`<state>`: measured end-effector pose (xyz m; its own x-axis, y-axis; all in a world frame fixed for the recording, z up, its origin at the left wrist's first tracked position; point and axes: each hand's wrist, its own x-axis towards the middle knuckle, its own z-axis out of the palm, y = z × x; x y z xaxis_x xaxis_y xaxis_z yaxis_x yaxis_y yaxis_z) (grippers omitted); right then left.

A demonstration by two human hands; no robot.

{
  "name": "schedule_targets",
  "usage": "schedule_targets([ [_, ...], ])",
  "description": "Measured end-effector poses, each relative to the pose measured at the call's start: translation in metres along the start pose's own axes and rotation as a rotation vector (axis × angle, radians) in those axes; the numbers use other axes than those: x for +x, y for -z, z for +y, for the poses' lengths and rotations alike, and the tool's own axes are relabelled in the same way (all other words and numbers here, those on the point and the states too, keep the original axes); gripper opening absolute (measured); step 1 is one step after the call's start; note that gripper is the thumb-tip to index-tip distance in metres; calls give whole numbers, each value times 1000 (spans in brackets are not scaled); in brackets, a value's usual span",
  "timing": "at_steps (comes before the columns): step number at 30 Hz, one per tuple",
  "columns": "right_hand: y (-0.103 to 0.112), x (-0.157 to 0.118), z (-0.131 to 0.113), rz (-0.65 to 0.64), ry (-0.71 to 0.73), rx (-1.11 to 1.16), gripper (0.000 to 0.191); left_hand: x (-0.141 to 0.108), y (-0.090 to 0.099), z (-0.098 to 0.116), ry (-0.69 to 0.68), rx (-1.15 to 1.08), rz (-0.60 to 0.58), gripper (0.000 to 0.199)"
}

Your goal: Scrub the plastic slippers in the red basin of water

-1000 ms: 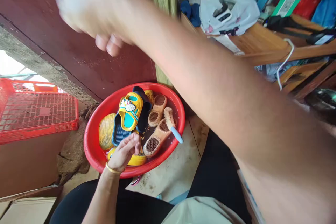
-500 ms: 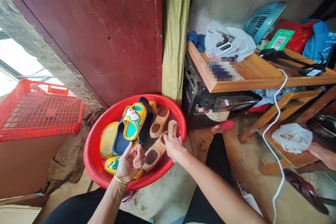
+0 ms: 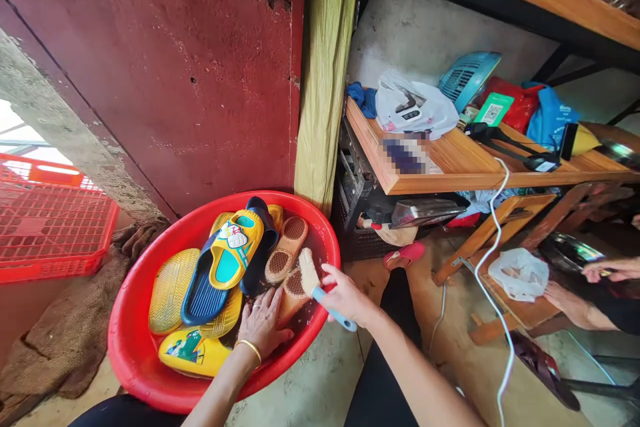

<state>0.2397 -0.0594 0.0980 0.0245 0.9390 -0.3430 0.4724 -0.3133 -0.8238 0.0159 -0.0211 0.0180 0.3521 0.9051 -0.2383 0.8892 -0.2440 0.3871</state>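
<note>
Red basin (image 3: 150,373), slippers (image 3: 227,263), brush (image 3: 320,290) inside

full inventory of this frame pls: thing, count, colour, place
basin: 1, red, on floor by the red wall
slippers: several, yellow, navy and tan, piled in the basin
brush: 1, blue handle, over the basin's right side
crate: 1, red, far left
shelf: 1, wooden, right
plastic bag: 1, white, on the shelf
fan: 1, teal, on the shelf
cable: 1, white, hanging off the shelf
another person's hands: far right
left hand: on a tan slipper
right hand: gripping the brush
</note>
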Motion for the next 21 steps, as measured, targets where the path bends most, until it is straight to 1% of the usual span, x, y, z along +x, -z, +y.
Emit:
schedule_targets([
  [1,-1,-5,3,8,-30,-20,79,2,0,4,46,52,-47,96],
  [2,-3,-9,4,22,-37,-92,79,3,0,8,83,75,-78,97],
  [3,-6,-13,4,36,-20,-200,73,3,2,9,105,85,-86,95],
  [5,-11,-18,2,53,38,-446,54,1,7,9,97,104,-35,89],
  [6,-14,-19,-1,50,60,-556,48,-2,10,8,74,118,12,88],
  [7,-17,-19,-5,50,68,-646,47,-5,13,6,40,131,69,87],
  [10,-23,-14,-17,92,71,-794,60,-15,20,-4,-65,163,283,82],
  [12,-29,-9,-24,113,80,-825,67,-18,21,-11,-118,192,428,74],
  [14,-41,-5,-28,141,81,-843,69,-18,20,-18,-152,225,542,65],
  [17,-70,-8,-22,199,134,-900,76,-16,17,-25,-140,245,630,61],
  [18,-80,-11,-18,183,168,-919,82,-16,16,-27,-115,240,644,63],
  [19,-88,-13,-13,151,215,-936,85,-16,15,-28,-88,228,655,64],
  [20,-94,-14,-9,112,187,-956,86,-16,14,-29,-64,213,663,66],
  [21,-95,-14,-5,107,153,-966,88,-16,14,-28,-48,198,668,67],
])
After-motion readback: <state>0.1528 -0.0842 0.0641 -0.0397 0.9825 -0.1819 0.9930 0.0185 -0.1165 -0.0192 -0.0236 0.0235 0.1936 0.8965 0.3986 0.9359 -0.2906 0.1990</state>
